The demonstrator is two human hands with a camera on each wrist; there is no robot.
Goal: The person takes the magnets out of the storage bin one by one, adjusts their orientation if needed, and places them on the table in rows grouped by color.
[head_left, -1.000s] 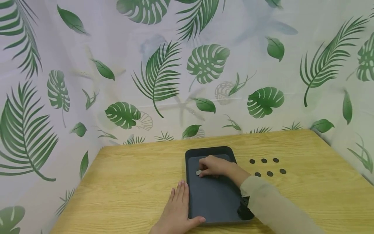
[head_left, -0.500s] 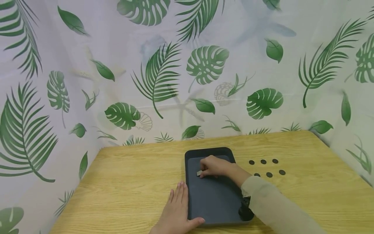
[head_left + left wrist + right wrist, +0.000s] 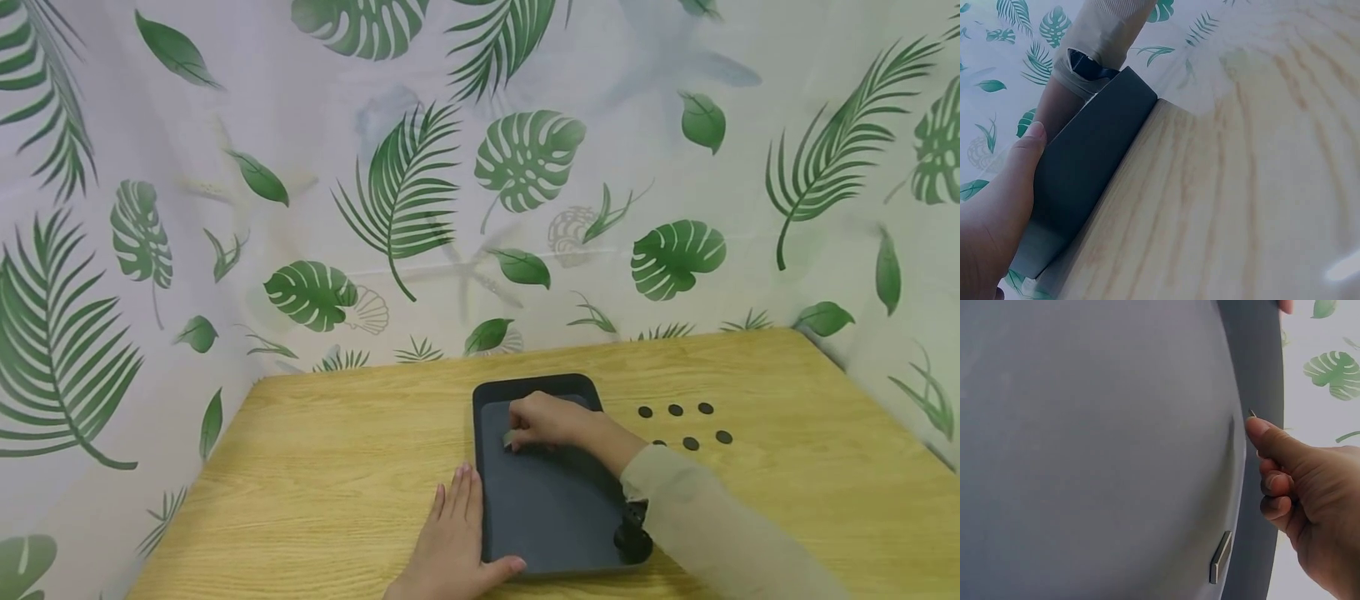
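A dark grey rectangular tray point(image 3: 555, 517) lies on the wooden table. My left hand point(image 3: 453, 533) rests along its left side, fingers straight, thumb over the near rim; the left wrist view shows the thumb against the tray's outer wall point(image 3: 1094, 169). Over the tray's far half, my right hand point(image 3: 551, 421) pinches a small thin silvery piece point(image 3: 1252, 413) between thumb and forefinger, the other fingers curled. Most of that piece is hidden by the fingertips. A small rectangular metal block point(image 3: 1221, 557) sits on the tray's floor near one side wall in the right wrist view.
Several flat black discs point(image 3: 691, 443) lie in two rows right of the tray, one partly covered by the right forearm. A white leaf-patterned cloth point(image 3: 420, 208) hangs behind and beside the table point(image 3: 337, 475). A black wrist camera point(image 3: 633, 537) hangs by the tray's right side.
The silvery piece in my right fingers shows less of its face than before, as the fingers have shifted slightly. My left hand stays in place on the tray. The head view has shifted a little.
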